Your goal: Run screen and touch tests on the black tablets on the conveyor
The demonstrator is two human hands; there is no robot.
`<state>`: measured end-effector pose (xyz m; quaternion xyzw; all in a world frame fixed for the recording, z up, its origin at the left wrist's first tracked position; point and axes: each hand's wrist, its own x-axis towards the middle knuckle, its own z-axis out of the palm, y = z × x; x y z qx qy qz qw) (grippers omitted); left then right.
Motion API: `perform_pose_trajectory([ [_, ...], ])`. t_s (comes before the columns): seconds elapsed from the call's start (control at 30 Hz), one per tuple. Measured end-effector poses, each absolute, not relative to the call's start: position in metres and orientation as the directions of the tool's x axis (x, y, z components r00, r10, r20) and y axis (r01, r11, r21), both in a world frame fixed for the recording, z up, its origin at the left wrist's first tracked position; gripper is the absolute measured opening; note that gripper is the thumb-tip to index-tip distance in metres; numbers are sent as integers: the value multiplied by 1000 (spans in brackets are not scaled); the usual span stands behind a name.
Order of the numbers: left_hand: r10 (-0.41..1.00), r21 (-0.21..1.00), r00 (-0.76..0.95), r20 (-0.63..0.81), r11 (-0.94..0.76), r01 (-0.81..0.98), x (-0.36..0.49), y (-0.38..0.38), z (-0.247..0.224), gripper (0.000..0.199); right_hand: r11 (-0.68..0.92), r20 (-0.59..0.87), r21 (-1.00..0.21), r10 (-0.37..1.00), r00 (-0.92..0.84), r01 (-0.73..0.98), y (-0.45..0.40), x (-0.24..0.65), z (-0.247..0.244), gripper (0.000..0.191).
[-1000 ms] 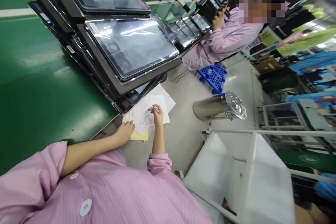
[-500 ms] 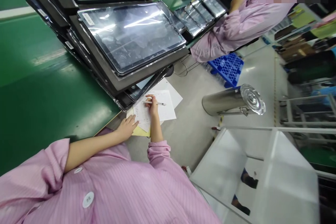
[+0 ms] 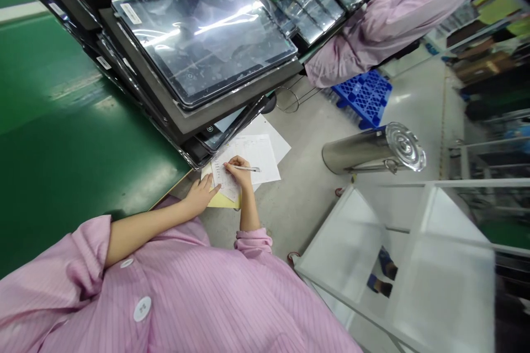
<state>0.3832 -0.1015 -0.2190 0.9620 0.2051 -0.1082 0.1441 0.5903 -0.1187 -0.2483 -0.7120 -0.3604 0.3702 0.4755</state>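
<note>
My right hand (image 3: 239,171) is closed around a white pen (image 3: 251,169), its tip over a printed sheet (image 3: 265,161) with rows of small text. Flat on the lower left corner of the papers lies my left hand (image 3: 201,194), fingers spread and holding nothing. A yellow sheet (image 3: 223,201) shows beneath the white pages. Just beyond the papers, a stack of film-covered tablets on dark trays, topped by one tablet (image 3: 211,38) with a white label, overhangs the corner of the green table (image 3: 83,149).
Another person's pink sleeve (image 3: 393,22) is at the upper right, beside a row of wrapped devices (image 3: 318,8). A blue pallet (image 3: 366,96) lies on the floor. Further right are a metal bin (image 3: 356,155) and a white-framed cart (image 3: 348,242).
My right hand has moved slightly down the sheet, and the pen has shifted with it. The camera view has shifted a little. My left hand stays on the papers.
</note>
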Motion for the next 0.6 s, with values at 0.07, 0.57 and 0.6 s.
perform_pose_trajectory([
  [0.07,360,236,893,-271,-874,424,383,-102,-219,58,-296,-187,-940,862,471,168,-128,586,-249,35],
  [0.57,362,257,886,-289,-862,436,384,-101,-213,63,-311,-96,-905,815,571,292,-159,560,-257,38],
  [0.6,365,260,886,-287,-860,438,384,-101,-213,64,-313,-90,-901,812,577,301,-159,559,-257,39],
])
